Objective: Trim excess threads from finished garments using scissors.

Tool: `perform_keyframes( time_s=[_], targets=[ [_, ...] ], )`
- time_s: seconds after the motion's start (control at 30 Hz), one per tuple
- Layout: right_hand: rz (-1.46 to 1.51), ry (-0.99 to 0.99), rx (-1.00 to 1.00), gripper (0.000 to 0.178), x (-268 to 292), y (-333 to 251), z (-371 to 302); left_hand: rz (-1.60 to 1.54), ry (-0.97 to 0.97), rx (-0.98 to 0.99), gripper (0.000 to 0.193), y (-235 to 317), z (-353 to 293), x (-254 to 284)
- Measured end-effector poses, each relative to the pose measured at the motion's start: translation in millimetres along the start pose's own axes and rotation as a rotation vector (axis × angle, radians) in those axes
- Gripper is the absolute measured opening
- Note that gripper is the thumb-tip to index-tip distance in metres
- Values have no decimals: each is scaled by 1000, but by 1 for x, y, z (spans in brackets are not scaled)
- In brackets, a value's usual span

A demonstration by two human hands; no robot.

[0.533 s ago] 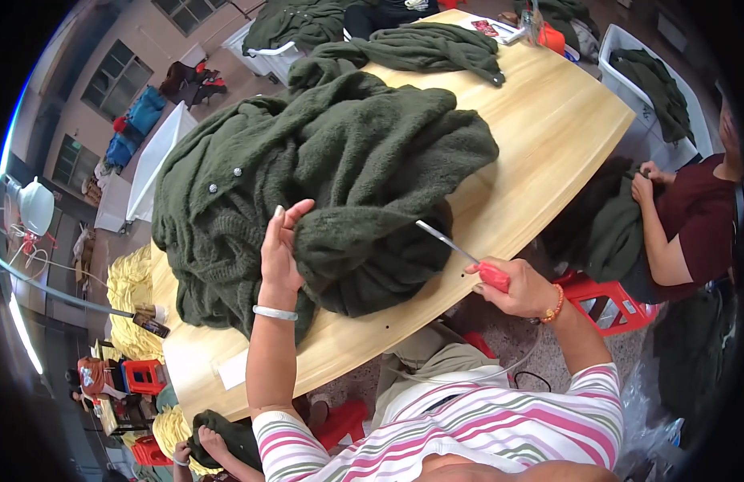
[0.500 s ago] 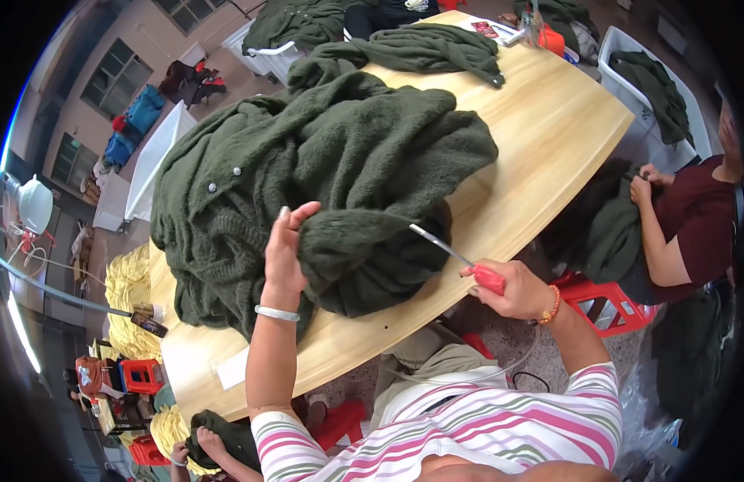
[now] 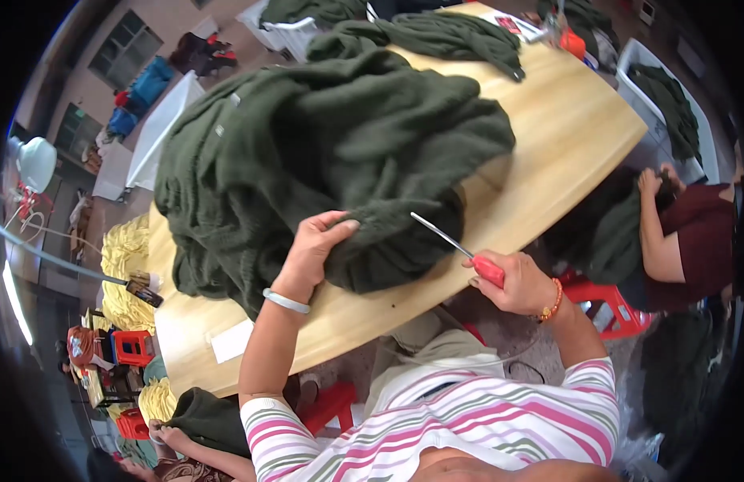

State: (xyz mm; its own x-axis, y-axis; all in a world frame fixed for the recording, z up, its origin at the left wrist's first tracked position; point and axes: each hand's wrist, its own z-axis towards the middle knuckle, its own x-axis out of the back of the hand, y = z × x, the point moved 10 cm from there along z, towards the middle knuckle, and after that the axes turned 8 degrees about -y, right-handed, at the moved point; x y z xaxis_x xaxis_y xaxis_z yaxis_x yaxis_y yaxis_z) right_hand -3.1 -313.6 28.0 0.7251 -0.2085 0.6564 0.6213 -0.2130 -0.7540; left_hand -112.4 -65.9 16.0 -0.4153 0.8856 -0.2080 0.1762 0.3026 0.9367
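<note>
A large dark green knit garment (image 3: pixel 324 153) lies heaped on the wooden table, with small pale buttons on its left part. At its near edge, my left hand (image 3: pixel 314 249) pinches a fold of the knit between thumb and fingers. My right hand (image 3: pixel 516 283) is closed around the red handle of a tool with a thin, straight metal shaft (image 3: pixel 440 233). That shaft points up and left, its tip at the fold just right of my left hand. Whether the tip touches the knit I cannot tell. A thin cord hangs below my right hand.
The pale wooden table (image 3: pixel 564 153) bears another green garment (image 3: pixel 452 40) at its far side and a white paper (image 3: pixel 232 341) near left. A co-worker (image 3: pixel 689 233) handles dark cloth at the right, by a red stool (image 3: pixel 609 309). Another person's hands (image 3: pixel 167 434) hold green cloth lower left.
My left hand has moved right and closed from spread fingers into a pinch on the knit. The tool has stayed in my right hand, nearly in place. The view has shifted slightly.
</note>
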Motion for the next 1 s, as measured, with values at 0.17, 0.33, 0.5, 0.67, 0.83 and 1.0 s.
perform_keyframes(
  time_s=[0.17, 0.33, 0.5, 0.67, 0.83, 1.0],
  targets=[
    [-53, 15, -50, 26, -1, 15, -16, -37, -2, -22, 19, -16, 10, 3],
    [-119, -65, -64, 28, -15, -1, -14, -12, -65, 10, 18, -38, 6, -8],
    [-251, -150, 8, 25, -39, -22, -8, -54, -16, 5, 17, -59, 2, -2],
    [-266, -235, -6, 27, -50, -26, -11, -106, 15, 4, 19, -70, -4, 14],
    [-218, -83, -32, 27, -39, -23, -6, -97, -26, -56, 21, -77, -5, 19],
    [-300, -123, -56, 28, -45, -25, -7, -170, -25, -15, 24, -93, -4, 16]
  ],
)
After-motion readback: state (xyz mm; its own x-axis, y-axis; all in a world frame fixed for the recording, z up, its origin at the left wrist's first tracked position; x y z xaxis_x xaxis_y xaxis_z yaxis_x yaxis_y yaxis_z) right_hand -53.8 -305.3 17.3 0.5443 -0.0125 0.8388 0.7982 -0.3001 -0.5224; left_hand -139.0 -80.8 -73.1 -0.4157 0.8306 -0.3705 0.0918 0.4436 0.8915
